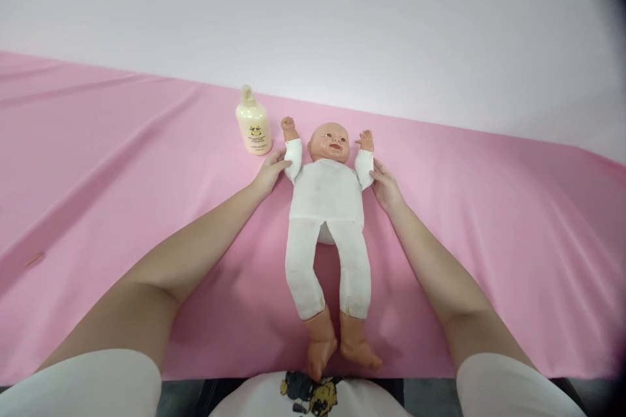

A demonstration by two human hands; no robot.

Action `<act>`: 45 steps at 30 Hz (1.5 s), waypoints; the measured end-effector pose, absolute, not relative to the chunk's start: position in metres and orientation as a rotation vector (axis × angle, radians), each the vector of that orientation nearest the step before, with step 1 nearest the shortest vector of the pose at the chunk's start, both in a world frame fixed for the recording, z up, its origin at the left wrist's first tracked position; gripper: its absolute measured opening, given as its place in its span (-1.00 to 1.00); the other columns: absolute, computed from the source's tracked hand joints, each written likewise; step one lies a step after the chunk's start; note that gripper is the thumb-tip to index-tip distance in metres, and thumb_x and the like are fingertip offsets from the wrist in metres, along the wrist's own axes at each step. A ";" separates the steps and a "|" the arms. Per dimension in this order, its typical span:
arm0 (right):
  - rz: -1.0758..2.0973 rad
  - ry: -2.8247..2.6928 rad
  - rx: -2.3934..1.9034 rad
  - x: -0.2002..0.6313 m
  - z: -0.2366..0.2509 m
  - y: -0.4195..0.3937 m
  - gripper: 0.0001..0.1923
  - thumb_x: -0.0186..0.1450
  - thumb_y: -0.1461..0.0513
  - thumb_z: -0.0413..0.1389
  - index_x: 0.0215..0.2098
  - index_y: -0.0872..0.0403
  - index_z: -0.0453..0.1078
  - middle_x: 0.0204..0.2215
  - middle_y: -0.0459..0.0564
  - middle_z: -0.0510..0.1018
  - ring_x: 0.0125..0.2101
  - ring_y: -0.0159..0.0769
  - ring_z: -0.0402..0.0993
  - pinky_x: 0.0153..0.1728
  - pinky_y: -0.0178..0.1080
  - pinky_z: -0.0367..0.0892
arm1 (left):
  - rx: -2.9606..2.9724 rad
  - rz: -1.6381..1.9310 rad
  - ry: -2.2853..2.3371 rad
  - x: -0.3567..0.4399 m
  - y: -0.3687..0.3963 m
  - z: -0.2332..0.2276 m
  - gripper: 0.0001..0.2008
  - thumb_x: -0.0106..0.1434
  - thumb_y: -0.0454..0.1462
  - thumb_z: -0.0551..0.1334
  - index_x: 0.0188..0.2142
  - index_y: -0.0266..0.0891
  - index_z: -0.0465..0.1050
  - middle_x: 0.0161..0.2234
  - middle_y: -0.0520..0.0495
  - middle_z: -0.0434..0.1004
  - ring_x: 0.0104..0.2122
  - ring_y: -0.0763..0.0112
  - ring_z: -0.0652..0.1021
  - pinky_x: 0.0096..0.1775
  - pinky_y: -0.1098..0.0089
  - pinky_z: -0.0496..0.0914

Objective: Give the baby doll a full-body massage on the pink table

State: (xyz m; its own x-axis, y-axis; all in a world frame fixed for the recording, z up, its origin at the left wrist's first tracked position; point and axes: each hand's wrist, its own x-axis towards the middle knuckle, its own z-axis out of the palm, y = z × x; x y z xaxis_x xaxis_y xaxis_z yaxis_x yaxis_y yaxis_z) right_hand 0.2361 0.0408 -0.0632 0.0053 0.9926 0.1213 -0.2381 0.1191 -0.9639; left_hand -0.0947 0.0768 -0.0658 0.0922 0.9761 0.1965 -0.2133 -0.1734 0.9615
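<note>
A baby doll (327, 192) with a white cloth body lies on its back on the pink cloth, arms raised beside its head and feet toward me. My left hand (270, 172) holds the doll's arm on the left side at the white sleeve; the thumb shows and the other fingers are partly hidden. On the right side, my right hand (386, 186) grips the other upper arm, fingertips against the sleeve. A cream pump bottle (255, 127) with a printed cow face stands just beyond my left hand, apart from it.
Pink cloth (147, 163) with folds covers the table, whose near edge runs in front of my body. Behind it rises a white wall (313, 19). A small thin brownish mark or object (34, 259) lies far left.
</note>
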 end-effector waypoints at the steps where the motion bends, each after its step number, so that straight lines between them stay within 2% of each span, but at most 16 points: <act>1: 1.252 -1.088 -0.906 0.235 -0.061 0.040 -0.44 0.02 0.12 0.34 0.00 -0.08 0.43 0.02 -0.07 0.60 0.08 -0.13 0.50 0.15 -0.05 0.37 | 1.202 1.350 0.842 -0.095 0.077 -0.064 -0.54 -0.08 -0.25 0.37 -0.12 -0.26 0.53 -0.17 -0.11 0.62 -0.08 0.09 0.57 0.03 0.13 0.42; 6: 1.342 -1.077 -0.806 0.234 -0.055 0.033 -0.52 -0.01 0.21 0.31 -0.09 -0.09 0.46 -0.04 -0.11 0.62 0.06 -0.16 0.51 0.19 -0.04 0.35 | 1.136 1.249 0.694 -0.100 0.077 -0.056 -0.54 -0.14 -0.35 0.30 -0.16 -0.26 0.54 -0.22 -0.11 0.62 -0.07 0.02 0.59 0.10 0.02 0.40; 8: 1.350 -1.100 -0.817 0.235 -0.055 0.032 -0.53 -0.04 0.24 0.28 -0.12 -0.09 0.46 -0.09 -0.11 0.64 0.03 -0.15 0.52 0.17 -0.02 0.36 | 1.154 1.217 0.665 -0.102 0.075 -0.056 -0.62 -0.14 -0.35 0.31 -0.23 -0.26 0.54 -0.26 -0.11 0.62 -0.10 0.01 0.60 0.09 -0.01 0.41; 12: 1.414 -1.117 -0.842 0.236 -0.056 0.030 -0.57 -0.12 0.31 0.23 -0.23 -0.07 0.48 -0.40 -0.12 0.60 -0.01 -0.11 0.54 0.15 0.02 0.37 | 1.248 1.127 0.637 -0.101 0.070 -0.059 -0.84 -0.13 -0.32 0.33 -0.45 -0.24 0.52 -0.36 -0.14 0.63 -0.20 0.04 0.62 -0.02 -0.02 0.45; 14: 1.443 -1.121 -0.857 0.236 -0.056 0.029 -0.57 -0.18 0.35 0.21 -0.30 -0.06 0.49 -0.51 -0.15 0.53 -0.03 -0.11 0.55 0.15 -0.01 0.37 | 1.293 1.093 0.618 -0.099 0.069 -0.062 -0.86 -0.20 -0.37 0.32 -0.53 -0.23 0.52 -0.38 -0.14 0.63 -0.15 0.04 0.61 0.00 0.01 0.45; 16: 1.449 -1.124 -0.869 0.235 -0.055 0.029 -0.56 -0.21 0.37 0.20 -0.33 -0.05 0.50 -0.53 -0.15 0.52 -0.05 -0.12 0.55 0.15 -0.04 0.37 | 1.320 1.082 0.607 -0.098 0.069 -0.063 -0.82 -0.26 -0.41 0.29 -0.55 -0.22 0.54 -0.38 -0.12 0.64 -0.11 0.04 0.61 0.02 0.05 0.44; 21: 1.417 -1.139 -0.865 0.234 -0.056 0.029 -0.54 -0.19 0.33 0.18 -0.28 -0.07 0.52 -0.50 -0.14 0.53 -0.03 -0.13 0.54 0.13 -0.07 0.40 | 1.252 1.073 0.625 -0.099 0.071 -0.065 -0.76 -0.23 -0.41 0.34 -0.46 -0.24 0.54 -0.29 -0.13 0.65 -0.24 0.15 0.62 -0.17 0.18 0.46; 25: 1.430 -1.071 -0.863 0.235 -0.058 0.031 -0.52 -0.15 0.29 0.23 -0.21 -0.07 0.50 -0.38 -0.14 0.59 -0.08 -0.21 0.56 0.09 -0.13 0.42 | 1.179 1.129 0.631 -0.096 0.071 -0.064 -0.66 -0.22 -0.39 0.41 -0.35 -0.23 0.51 -0.28 -0.07 0.63 -0.33 0.28 0.59 -0.29 0.30 0.43; 29: 1.377 -1.061 -0.877 0.233 -0.058 0.034 -0.56 -0.07 0.16 0.32 -0.19 -0.06 0.47 -0.18 -0.03 0.64 -0.02 -0.16 0.54 0.08 -0.10 0.42 | 1.169 1.317 0.731 -0.093 0.072 -0.062 -0.50 -0.22 -0.37 0.48 -0.23 -0.19 0.42 -0.19 -0.03 0.57 -0.19 0.28 0.57 -0.15 0.30 0.44; 31: 1.286 -1.083 -0.857 0.232 -0.059 0.036 -0.55 -0.05 0.13 0.35 -0.18 -0.06 0.44 -0.04 -0.01 0.61 0.07 -0.14 0.49 0.11 -0.10 0.39 | 1.186 1.412 0.832 -0.092 0.072 -0.063 -0.49 -0.17 -0.30 0.51 -0.23 -0.17 0.35 -0.16 -0.04 0.53 -0.14 0.27 0.55 -0.12 0.30 0.43; 33: 1.216 -1.096 -0.876 0.231 -0.059 0.036 -0.45 -0.04 0.13 0.36 -0.08 -0.09 0.39 0.03 -0.02 0.57 0.08 -0.14 0.47 0.07 -0.10 0.41 | 1.221 1.468 0.931 -0.092 0.073 -0.065 -0.51 -0.11 -0.21 0.50 -0.24 -0.16 0.30 -0.14 -0.05 0.48 -0.13 0.27 0.52 -0.15 0.32 0.42; 35: 1.149 -1.094 -0.930 0.232 -0.061 0.034 -0.32 -0.02 0.13 0.37 0.06 -0.16 0.30 0.01 -0.06 0.56 -0.01 -0.18 0.52 -0.02 -0.12 0.45 | 1.279 1.489 0.993 -0.093 0.072 -0.067 -0.52 -0.05 -0.15 0.47 -0.22 -0.15 0.28 -0.10 -0.06 0.44 -0.16 0.31 0.51 -0.18 0.34 0.40; 37: 1.076 -1.109 -0.963 0.232 -0.062 0.031 -0.27 0.04 0.10 0.36 0.13 -0.20 0.22 0.01 -0.09 0.54 -0.11 -0.24 0.54 -0.10 -0.16 0.47 | 1.359 1.475 1.029 -0.093 0.071 -0.067 -0.53 0.00 -0.12 0.44 -0.17 -0.13 0.30 -0.04 -0.05 0.42 -0.21 0.35 0.50 -0.22 0.36 0.39; 41: 1.019 -1.184 -0.968 0.232 -0.065 0.029 -0.42 0.11 0.00 0.33 0.05 -0.15 0.29 0.00 -0.07 0.54 -0.15 -0.27 0.53 -0.14 -0.21 0.46 | 1.528 1.426 1.109 -0.093 0.067 -0.063 -0.61 0.09 -0.11 0.38 -0.11 -0.12 0.40 0.02 -0.07 0.42 -0.21 0.34 0.48 -0.18 0.32 0.39; 45: 1.068 -1.183 -0.965 0.235 -0.072 0.036 -0.44 0.13 -0.04 0.32 0.04 -0.14 0.33 -0.02 -0.08 0.57 -0.10 -0.28 0.53 -0.09 -0.23 0.45 | 1.622 1.405 1.180 -0.093 0.064 -0.060 -0.65 0.14 -0.10 0.34 -0.10 -0.14 0.50 -0.01 -0.10 0.45 -0.16 0.28 0.48 -0.09 0.28 0.38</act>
